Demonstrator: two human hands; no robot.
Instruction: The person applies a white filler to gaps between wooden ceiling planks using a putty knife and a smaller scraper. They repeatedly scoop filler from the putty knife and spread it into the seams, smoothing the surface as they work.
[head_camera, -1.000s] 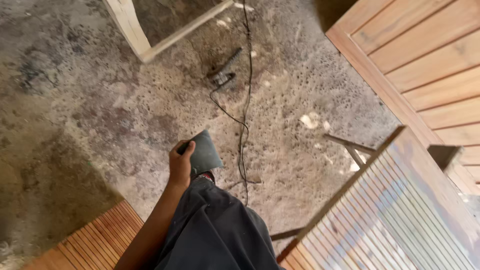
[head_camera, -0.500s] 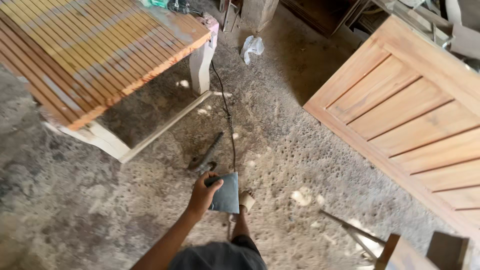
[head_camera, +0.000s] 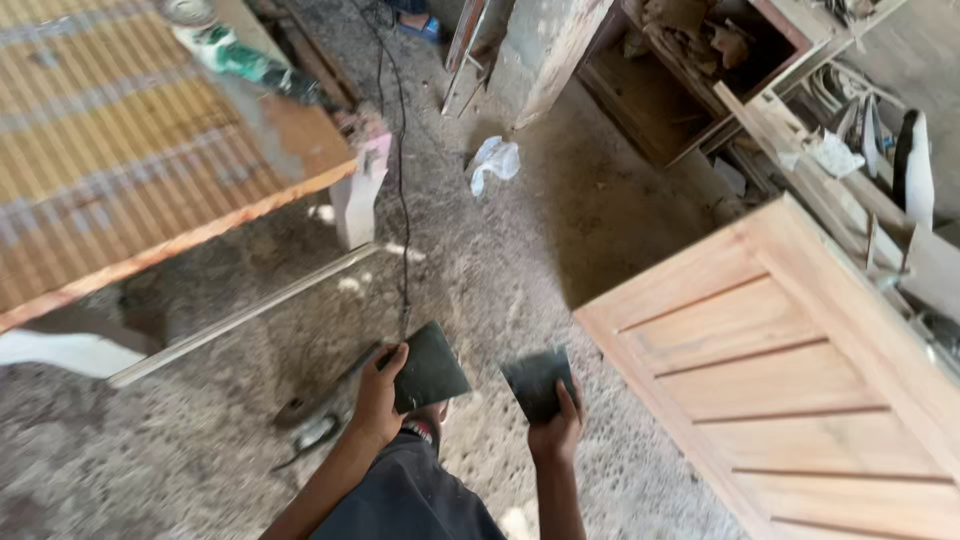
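Note:
My left hand (head_camera: 378, 400) grips a dark square sheet (head_camera: 432, 366) by its left edge, tilted, held low over the concrete floor. My right hand (head_camera: 558, 430) holds a second, smaller dark sheet (head_camera: 537, 382) from below, a little to the right of the first. The two sheets are apart, with a narrow gap between them. Both look like sandpaper pieces. My dark trousers fill the bottom middle of the view.
A slatted wooden bench (head_camera: 120, 170) stands at upper left with a green power tool (head_camera: 235, 58) on it. A black cable (head_camera: 402, 200) runs down the floor to a tool (head_camera: 310, 430) by my left hand. A panelled wooden door (head_camera: 800, 380) lies at right. Clutter and a post sit at the back.
The view has swung up and forward. My right hand has come into view holding a second dark sheet; before, only my left hand with one sheet showed.

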